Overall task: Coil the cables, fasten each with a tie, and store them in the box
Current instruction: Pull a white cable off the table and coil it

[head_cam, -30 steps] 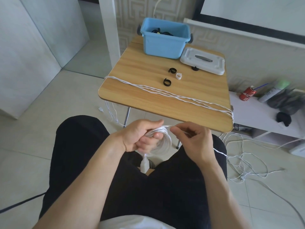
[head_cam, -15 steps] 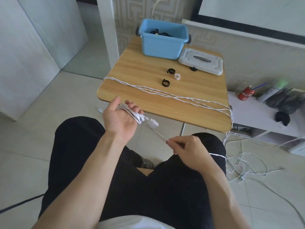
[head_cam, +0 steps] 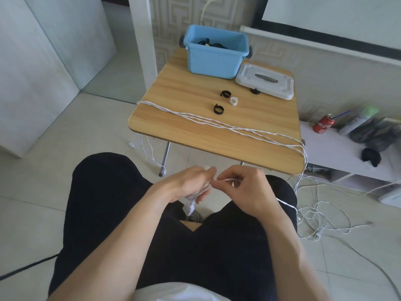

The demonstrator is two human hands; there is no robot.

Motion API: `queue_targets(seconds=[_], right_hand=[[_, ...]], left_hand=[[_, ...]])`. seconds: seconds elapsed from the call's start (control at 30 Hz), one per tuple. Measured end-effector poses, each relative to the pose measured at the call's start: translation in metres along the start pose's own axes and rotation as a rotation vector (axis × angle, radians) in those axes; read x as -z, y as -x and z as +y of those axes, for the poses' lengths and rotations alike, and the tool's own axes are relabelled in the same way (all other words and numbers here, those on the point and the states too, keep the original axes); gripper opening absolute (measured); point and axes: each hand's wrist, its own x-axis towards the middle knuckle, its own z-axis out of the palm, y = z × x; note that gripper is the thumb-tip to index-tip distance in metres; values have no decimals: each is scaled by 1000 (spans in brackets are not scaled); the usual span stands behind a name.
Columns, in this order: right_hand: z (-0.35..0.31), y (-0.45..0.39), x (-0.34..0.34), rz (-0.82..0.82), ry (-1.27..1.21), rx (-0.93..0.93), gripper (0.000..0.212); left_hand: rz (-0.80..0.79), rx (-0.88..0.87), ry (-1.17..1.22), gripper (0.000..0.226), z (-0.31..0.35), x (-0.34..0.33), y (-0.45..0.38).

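Across the wooden surface (head_cam: pixel 195 88), white cables (head_cam: pixel 217 123) are being left draped, with the blue box (head_cam: pixel 213 56) standing at its far edge. A white cable coil (head_cam: pixel 196 195) is being clamped in the left hand (head_cam: pixel 191 184)'s grip above the lap, while its free strand is being pinched by the right hand (head_cam: pixel 240 187) just beside. The coil is largely being hidden by the left fingers, blurred.

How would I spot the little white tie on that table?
Find the wooden table with the blue box at its far end. Near its middle lie small loops; the white tie sits between two black ties, the only pale one.
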Motion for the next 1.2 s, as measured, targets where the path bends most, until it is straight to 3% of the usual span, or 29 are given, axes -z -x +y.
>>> queue_targets(seconds=[0.17,0.37,0.47,0.63,0.73,0.83,0.9,1.03,1.2], right_hand=[[4,-6,-7,29,-125,-47,18],[7,-7,-11,-62,-210,-6,16],[15,-8,-4,27,-167,-14,18],[32,-12,12,145,-98,-50,18],[41,-12,15,109,-21,-77,19],[48,-8,13,44,66,-115,19],[47,-3,7,-6,101,-113,19],[35,5,-8,-119,154,-56,21],[17,8,-15,-213,184,-9,23]], left_hand=[[-193,65,210,65,3,3,0],[-342,83,358,56,-2,15,10],[-436,17,519,53,-9,28,14],[-534,-220,1031,41,-11,37,10],[-370,-341,1372,30,-5,34,6],[36,-359,1604,19,1,29,5],[263,-377,1630,21,1,27,3],[478,-381,1448,20,2,22,-4],[657,-373,960,9,1,5,-17]])
